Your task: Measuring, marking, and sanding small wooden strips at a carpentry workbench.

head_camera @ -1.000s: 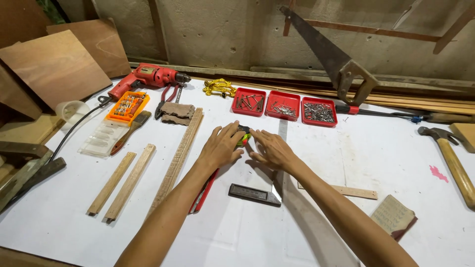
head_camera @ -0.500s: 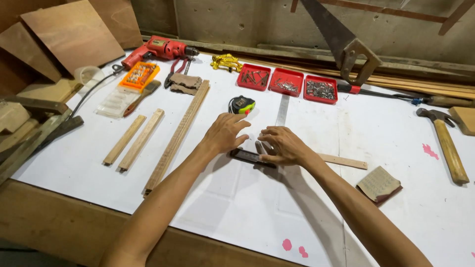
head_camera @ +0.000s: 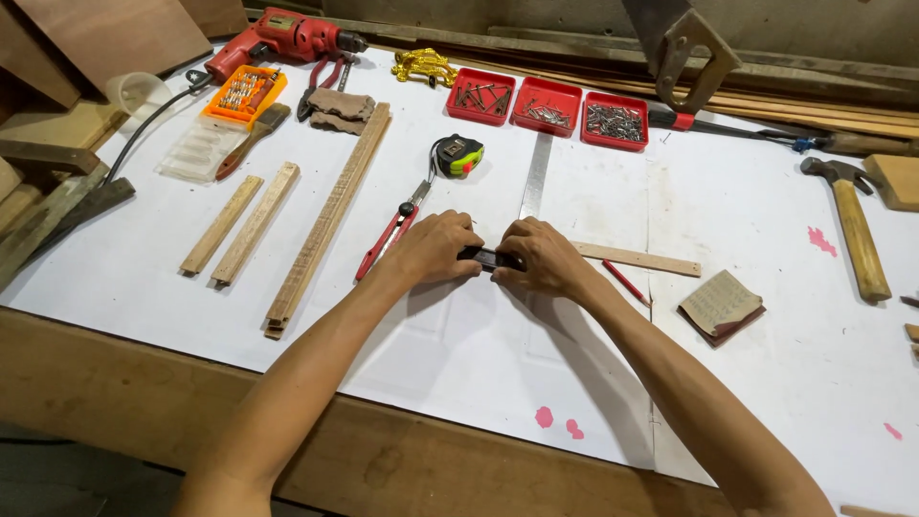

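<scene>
Both hands, left hand (head_camera: pixel 433 251) and right hand (head_camera: pixel 541 257), grip a small dark block (head_camera: pixel 484 257) with closed fingers on the white worktop (head_camera: pixel 459 364), near a thin wood strip (head_camera: pixel 637 258).

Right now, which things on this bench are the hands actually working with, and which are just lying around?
In hand:
left hand and right hand both on the dark square handle
steel blade running away from the hands
thin wooden strip beside the right hand

Lying about:
tape measure
red drill
three red trays
hammer
sanding block
</scene>
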